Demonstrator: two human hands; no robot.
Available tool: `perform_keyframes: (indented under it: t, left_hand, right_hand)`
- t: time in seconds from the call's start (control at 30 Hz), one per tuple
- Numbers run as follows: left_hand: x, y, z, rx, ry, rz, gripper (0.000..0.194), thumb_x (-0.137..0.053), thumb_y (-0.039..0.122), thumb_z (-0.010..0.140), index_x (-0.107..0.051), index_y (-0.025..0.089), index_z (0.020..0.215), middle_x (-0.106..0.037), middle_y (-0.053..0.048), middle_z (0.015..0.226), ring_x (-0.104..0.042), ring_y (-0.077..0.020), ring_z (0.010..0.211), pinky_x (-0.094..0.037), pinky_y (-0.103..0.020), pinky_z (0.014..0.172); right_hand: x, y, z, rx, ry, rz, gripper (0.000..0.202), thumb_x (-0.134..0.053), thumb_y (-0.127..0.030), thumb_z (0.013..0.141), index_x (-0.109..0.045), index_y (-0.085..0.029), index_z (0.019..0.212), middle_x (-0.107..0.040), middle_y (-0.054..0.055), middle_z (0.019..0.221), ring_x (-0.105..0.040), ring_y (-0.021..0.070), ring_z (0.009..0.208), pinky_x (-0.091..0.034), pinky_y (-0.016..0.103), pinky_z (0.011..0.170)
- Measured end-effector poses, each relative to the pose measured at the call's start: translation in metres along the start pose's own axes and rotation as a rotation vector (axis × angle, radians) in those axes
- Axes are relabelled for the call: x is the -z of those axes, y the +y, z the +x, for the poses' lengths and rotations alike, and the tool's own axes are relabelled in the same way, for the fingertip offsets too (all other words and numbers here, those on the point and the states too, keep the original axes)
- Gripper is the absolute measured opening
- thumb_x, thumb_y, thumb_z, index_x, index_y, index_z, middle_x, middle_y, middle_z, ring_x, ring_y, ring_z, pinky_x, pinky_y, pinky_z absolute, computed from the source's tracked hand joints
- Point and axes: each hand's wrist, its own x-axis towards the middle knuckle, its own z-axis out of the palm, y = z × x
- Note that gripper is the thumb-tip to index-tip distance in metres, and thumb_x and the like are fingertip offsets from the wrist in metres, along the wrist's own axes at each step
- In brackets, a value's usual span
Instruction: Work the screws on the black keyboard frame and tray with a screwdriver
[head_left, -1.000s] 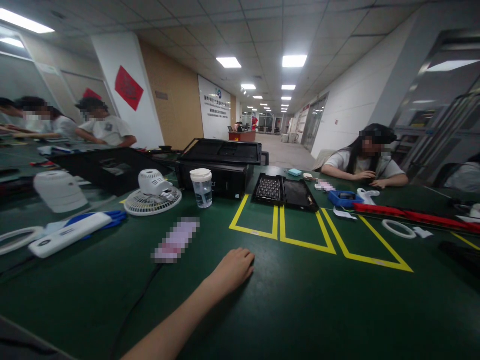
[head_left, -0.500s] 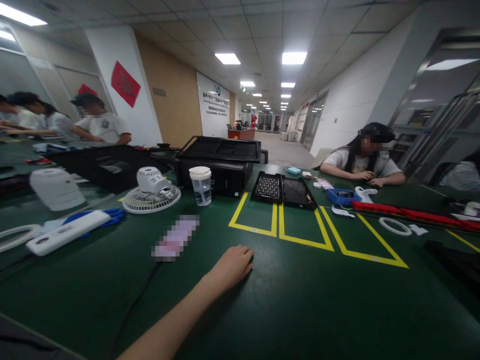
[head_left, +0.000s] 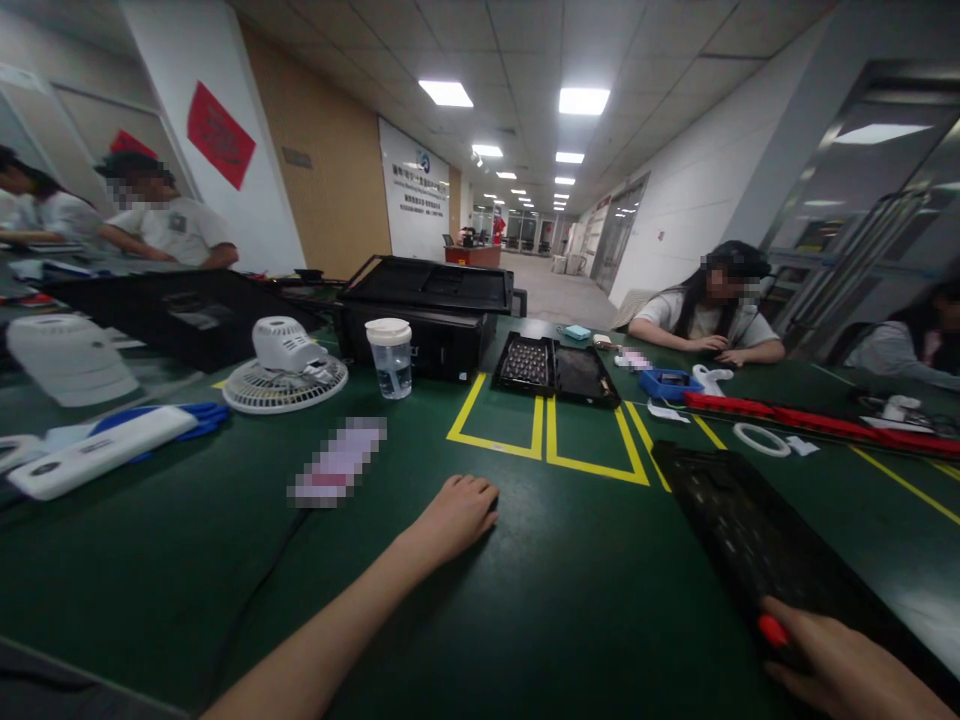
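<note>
My left hand [head_left: 459, 512] rests palm down on the green table, its fingers slightly bent and nothing visible in them. At the lower right, my right hand [head_left: 840, 650] is closed at the near left edge of a long black case-like panel [head_left: 750, 530]. A red piece [head_left: 772, 630] shows by the thumb; I cannot make out what it belongs to. The panel slants from the yellow-taped area towards me, with faint shiny marks on its face. Left of my left hand lies a blurred-out flat purple object [head_left: 337, 465] with a black cable.
Behind stand a lidded clear cup [head_left: 393, 360], a white fan [head_left: 285, 365], a large black box [head_left: 420, 330] and an open black bit case [head_left: 525, 362]. Yellow tape [head_left: 600, 468] outlines areas on the table. A blue tray [head_left: 670, 385] sits near a person [head_left: 712, 310] across the table.
My right hand has come into view at the lower right. The long black panel has moved left from the right edge over the tape. My left hand stays put as the view shifts slightly.
</note>
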Motion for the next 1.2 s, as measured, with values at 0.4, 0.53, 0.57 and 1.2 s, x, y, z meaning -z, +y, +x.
perform_keyframes:
  t: [0.4, 0.53, 0.57, 1.2]
  left_hand:
    - [0.017, 0.018, -0.008, -0.038, -0.057, -0.215, 0.041, -0.036, 0.049, 0.085, -0.054, 0.021, 0.110, -0.060, -0.007, 0.102, -0.054, -0.0190, 0.092, -0.041, -0.029, 0.078]
    - [0.018, 0.021, -0.007, -0.018, -0.071, -0.250, 0.044, -0.035, 0.051, 0.085, -0.056, 0.020, 0.109, -0.062, -0.007, 0.098, -0.057, -0.0188, 0.087, -0.041, -0.028, 0.073]
    - [0.018, 0.021, -0.007, -0.020, -0.070, -0.249, 0.045, -0.034, 0.052, 0.085, -0.056, 0.020, 0.109, -0.062, -0.007, 0.097, -0.057, -0.0190, 0.086, -0.041, -0.028, 0.073]
    - [0.019, 0.003, -0.004, 0.183, -0.181, -0.314, 0.049, -0.051, 0.053, 0.073, -0.050, 0.024, 0.112, -0.066, -0.005, 0.090, -0.061, -0.0214, 0.083, -0.042, -0.026, 0.066]
  right_hand:
    - [0.047, -0.201, 0.069, 0.161, -0.330, -0.028, 0.022, -0.053, -0.023, 0.071, -0.060, -0.013, 0.089, -0.066, 0.015, 0.090, -0.063, 0.0293, 0.084, -0.047, 0.036, 0.069]
    - [0.036, -0.222, 0.090, 0.263, -0.254, -0.032, 0.024, -0.052, -0.029, 0.071, -0.059, -0.013, 0.087, -0.066, 0.014, 0.086, -0.063, 0.0280, 0.079, -0.045, 0.032, 0.063]
    - [0.033, -0.226, 0.094, 0.267, -0.239, -0.041, 0.023, -0.052, -0.028, 0.071, -0.059, -0.012, 0.086, -0.067, 0.013, 0.082, -0.063, 0.0271, 0.076, -0.044, 0.031, 0.061]
    - [0.007, -0.281, 0.138, 0.392, -0.146, 0.054, 0.029, -0.052, -0.035, 0.070, -0.060, -0.012, 0.085, -0.066, 0.013, 0.082, -0.063, 0.0264, 0.076, -0.046, 0.031, 0.062]
